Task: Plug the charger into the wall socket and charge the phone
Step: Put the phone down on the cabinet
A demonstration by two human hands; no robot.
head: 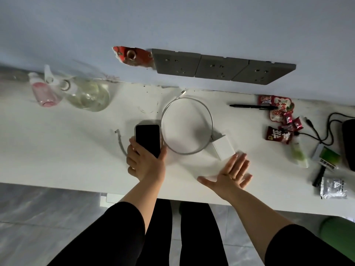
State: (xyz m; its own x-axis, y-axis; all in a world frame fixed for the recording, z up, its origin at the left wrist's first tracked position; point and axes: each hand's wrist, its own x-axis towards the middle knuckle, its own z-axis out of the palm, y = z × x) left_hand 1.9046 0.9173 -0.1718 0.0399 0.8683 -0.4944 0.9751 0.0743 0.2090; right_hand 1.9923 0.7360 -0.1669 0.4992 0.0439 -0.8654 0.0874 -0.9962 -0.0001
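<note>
Left hand (143,162) wrapped round the phone (147,138) mid-frame to keep it ready, right hand (229,172) spread wide just below the white charger (223,147), sockets (221,68) waiting empty above.

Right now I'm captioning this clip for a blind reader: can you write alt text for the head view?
A person's left hand grips a dark-screened phone on a white table, while the open right hand reaches toward a white charger block with its coiled cable. Three grey wall sockets sit empty behind.
</note>
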